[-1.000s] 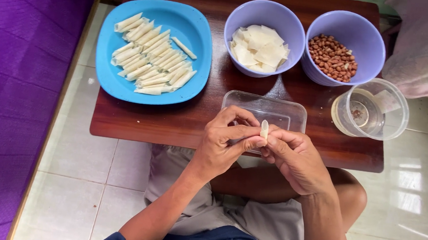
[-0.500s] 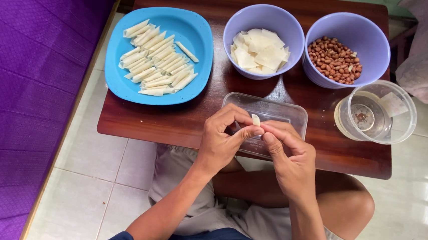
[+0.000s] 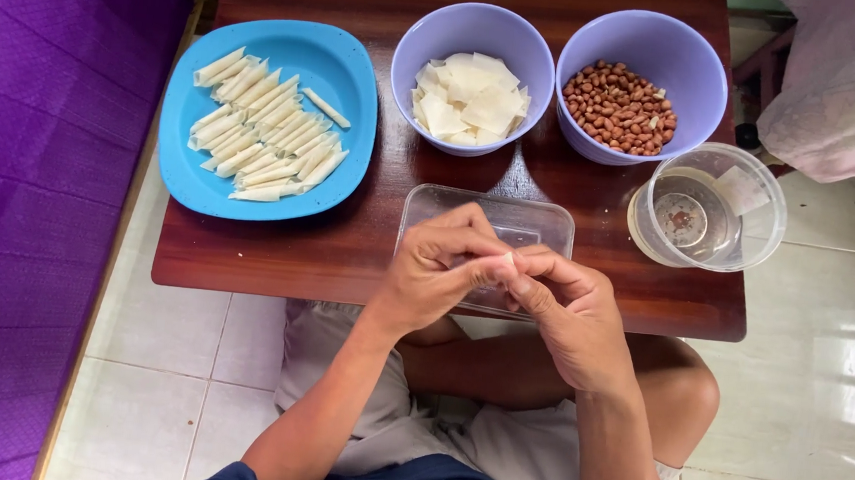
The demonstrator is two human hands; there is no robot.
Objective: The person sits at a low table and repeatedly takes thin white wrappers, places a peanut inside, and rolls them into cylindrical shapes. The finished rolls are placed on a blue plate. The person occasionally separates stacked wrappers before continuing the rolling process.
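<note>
Both hands meet over the clear rectangular tub (image 3: 489, 219), which sits at the near edge of the dark wood tabletop (image 3: 346, 254). Left hand (image 3: 435, 276) & right hand (image 3: 568, 315) are clenched fingertip to fingertip around a small pale wrapper roll (image 3: 509, 262); only a sliver of it shows between thumbs and forefingers, rest hidden. Roll is above the tub's near half, not touching it as far as one can tell.

Relative to the tub: blue plate (image 3: 337, 174) to the left and a bit farther back, w/ rows of finished pale rolls (image 3: 265, 128) laid side by side, one lying apart toward the plate's right. Directly behind the tub, lilac bowl (image 3: 421, 39) of flat square wrappers (image 3: 470, 98). Behind and right, second lilac bowl (image 3: 700, 69) full of peanuts (image 3: 619, 108). Just right of the tub, round clear container (image 3: 766, 209) w/ a little water, close but apart.

Left of the tabletop: purple cloth surface (image 3: 40, 193). Tiled floor (image 3: 818, 398) below; person's legs under the tabletop's near edge.
</note>
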